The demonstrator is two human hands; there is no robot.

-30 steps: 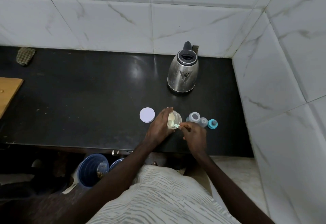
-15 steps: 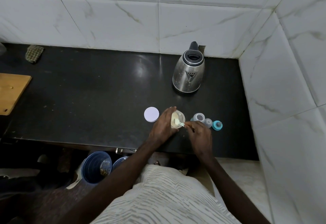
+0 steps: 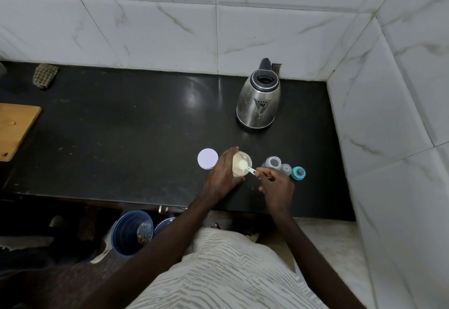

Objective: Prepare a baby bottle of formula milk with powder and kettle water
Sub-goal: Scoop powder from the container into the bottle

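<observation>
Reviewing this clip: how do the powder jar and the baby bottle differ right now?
The powder jar is gripped by the left hand; the baby bottle stands untouched. The jar holds pale powder, with the right hand dipping a scoop into it; what the bottle holds cannot be told. The jar's mouth looks wider than the bottle's. Both are uncapped and stand upright on the black counter.

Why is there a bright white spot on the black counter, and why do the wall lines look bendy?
Head view: the spot is light glaring off the shiny counter; the wide-angle lens curves the wall tiles' lines.
</observation>
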